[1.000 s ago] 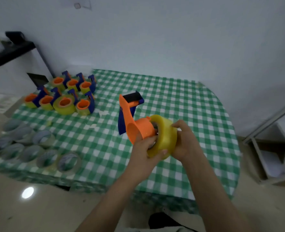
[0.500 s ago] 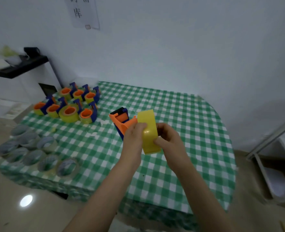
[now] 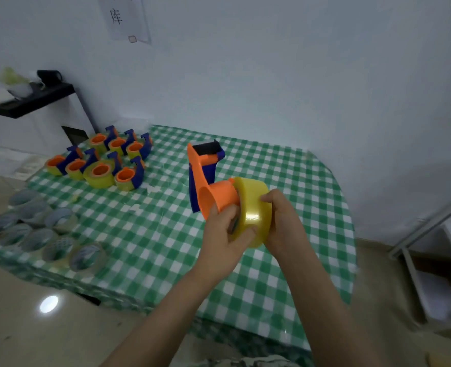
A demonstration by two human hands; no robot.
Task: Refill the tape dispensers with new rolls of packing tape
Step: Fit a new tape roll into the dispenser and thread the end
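Swinging round since half a second ago, the dispenser is now pointing its blue cutter end up and away, where before it was sitting tucked behind the roll. One yellow roll is sitting partway onto the dispenser's orange hub, held in the air over the middle of the table.

Seven loaded dispensers are standing grouped at the far left of the table. Eight clear rolls, as far as the blur allows counting, are lying in two rows along the near left edge.

The left hand is reaching up from below, its fingers curling round the orange hub and its thumb pressing on the roll's outer band. The right hand is clamping the roll's right side, fingers wrapping over the top rim.

Bare checked cloth is stretching under the hands and out to the table's rounded right edge. A white wall is closing off the far side, a metal rack is standing just beyond the right edge, and a black shelf is jutting out at far left.
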